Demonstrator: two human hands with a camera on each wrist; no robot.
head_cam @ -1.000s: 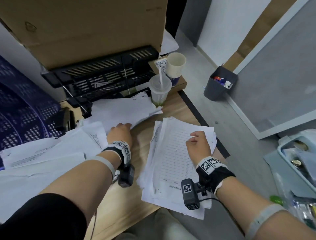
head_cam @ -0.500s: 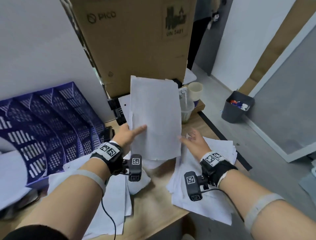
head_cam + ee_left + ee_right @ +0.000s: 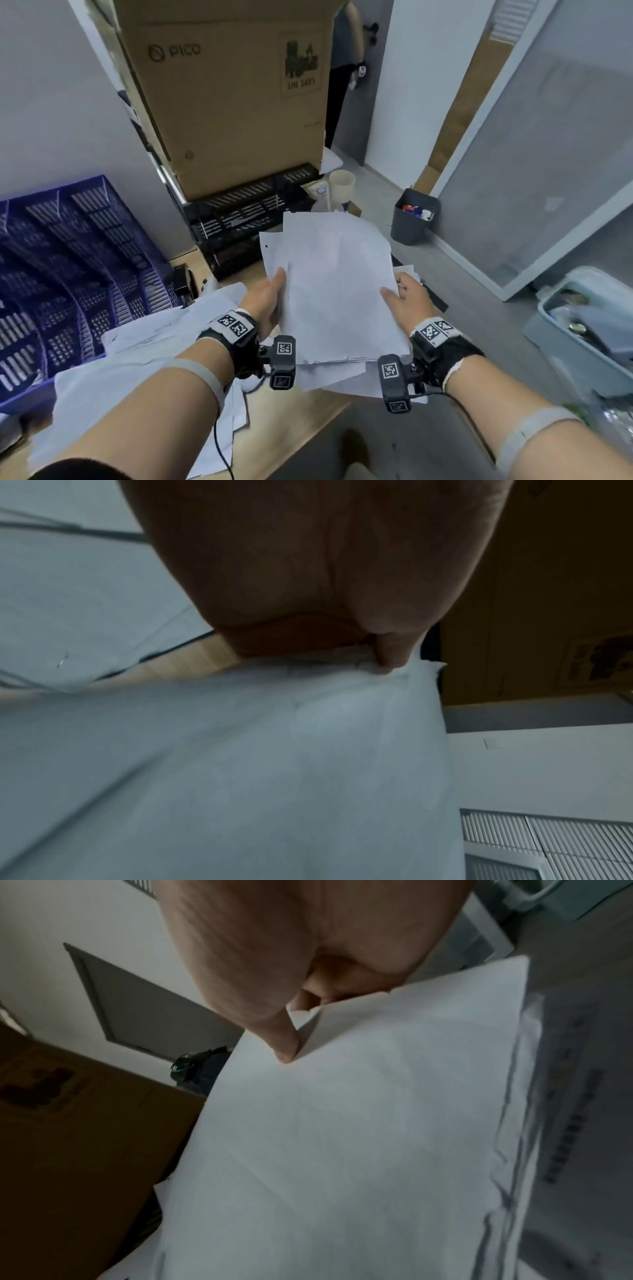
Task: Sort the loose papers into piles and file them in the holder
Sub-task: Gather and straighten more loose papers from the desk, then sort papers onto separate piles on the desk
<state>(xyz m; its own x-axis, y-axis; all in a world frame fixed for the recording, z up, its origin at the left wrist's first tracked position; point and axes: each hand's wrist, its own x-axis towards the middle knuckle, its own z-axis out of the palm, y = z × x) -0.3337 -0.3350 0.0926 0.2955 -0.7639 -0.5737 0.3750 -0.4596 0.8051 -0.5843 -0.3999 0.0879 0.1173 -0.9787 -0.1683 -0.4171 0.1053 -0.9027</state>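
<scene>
Lowered since half a second ago, the sheaf of papers (image 3: 337,291) now sits between both hands above the counter (image 3: 301,414). Left hand (image 3: 308,569) pinches one edge under its thumb. Right hand (image 3: 301,961) pinches the opposite edge likewise.

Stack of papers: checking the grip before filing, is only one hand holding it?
No, the left hand and the right hand each grip a side of the stack of papers.
</scene>
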